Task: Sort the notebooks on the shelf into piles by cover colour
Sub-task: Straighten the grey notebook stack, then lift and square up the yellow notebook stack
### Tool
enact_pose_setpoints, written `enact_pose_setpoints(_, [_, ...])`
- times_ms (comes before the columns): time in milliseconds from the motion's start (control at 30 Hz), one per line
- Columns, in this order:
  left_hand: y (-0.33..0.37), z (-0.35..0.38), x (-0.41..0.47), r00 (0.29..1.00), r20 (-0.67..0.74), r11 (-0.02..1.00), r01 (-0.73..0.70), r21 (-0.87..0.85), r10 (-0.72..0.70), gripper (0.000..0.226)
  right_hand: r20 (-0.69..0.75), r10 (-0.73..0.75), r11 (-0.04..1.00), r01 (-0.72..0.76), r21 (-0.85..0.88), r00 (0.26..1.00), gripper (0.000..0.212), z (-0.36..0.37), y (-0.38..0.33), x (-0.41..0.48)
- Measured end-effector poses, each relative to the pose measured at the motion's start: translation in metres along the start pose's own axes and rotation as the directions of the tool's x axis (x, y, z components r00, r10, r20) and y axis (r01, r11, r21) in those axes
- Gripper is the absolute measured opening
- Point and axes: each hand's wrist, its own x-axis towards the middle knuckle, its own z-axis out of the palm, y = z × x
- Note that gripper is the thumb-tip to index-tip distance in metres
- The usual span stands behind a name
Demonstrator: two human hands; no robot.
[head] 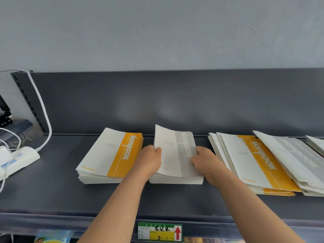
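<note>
The grey-banded white paper notebook [172, 155] lay on top of the middle pile of grey-banded notebooks [175, 180] on the dark grey metal shelf [52, 190]. Its far end was bowed up clear of the pile and its near end rested on it. Its long axis ran front to back, away from the person, with the grey band along the right side.

The notebook sat squarely between the two hands, neither nearer than the other. The left hand [150, 159] was at its left long edge, with the fingers [158, 149] closed narrow on that edge. The right hand [206, 161] was at the banded right edge, with the fingers curled onto it. Both held the notebook.

The pile of yellow-banded notebooks [112, 155] stood just beside the left hand. The fanned heap of mixed yellow and grey notebooks [254, 165] lay just beside the right hand.

Judgement: the notebook was already over its own colour pile and in line with it. The coming move called for lowering the raised far end straight down, with no sideways travel. The unsorted heap lay nearer the right hand for any further pick.
</note>
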Motion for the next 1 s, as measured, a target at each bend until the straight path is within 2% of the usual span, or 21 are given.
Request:
enact_pose_setpoints(233, [0.002, -0.002, -0.001, 1.0, -0.008, 0.998, 0.026, -0.063, -0.027, 0.038, 0.009, 0.045, 0.997, -0.046, 0.07, 0.999, 0.03, -0.004, -0.001, 0.001])
enact_pose_setpoints(500, [0.003, -0.009, -0.004, 0.999, -0.034, 0.996, 0.015, -0.092, -0.018, 0.041, 0.014, 0.034, 0.999, -0.034, 0.006, 0.999, 0.026, -0.006, -0.006, -0.009])
enact_pose_setpoints(667, [0.014, -0.021, -0.017, 0.957, -0.221, 0.981, -0.192, 0.008, 0.19, 0.033, -0.049, -0.132, 0.978, 0.122, -0.171, 0.99, 0.023, -0.017, -0.016, -0.032])
enact_pose_setpoints(767, [0.021, -0.02, -0.023, 0.899, -0.307, 0.95, -0.293, 0.104, 0.311, 0.041, -0.135, -0.209, 0.914, 0.144, -0.38, 0.968, 0.049, -0.025, -0.016, -0.039])
enact_pose_setpoints(900, [0.039, -0.008, -0.035, 0.857, -0.313, 0.911, -0.365, 0.191, 0.409, 0.044, -0.233, -0.32, 0.856, 0.175, -0.486, 0.918, 0.049, -0.044, -0.003, -0.049])
enact_pose_setpoints(1000, [0.058, 0.011, -0.046, 0.85, -0.28, 0.894, -0.41, 0.182, 0.446, 0.042, -0.263, -0.398, 0.805, 0.198, -0.559, 0.879, 0.047, -0.072, 0.009, -0.056])
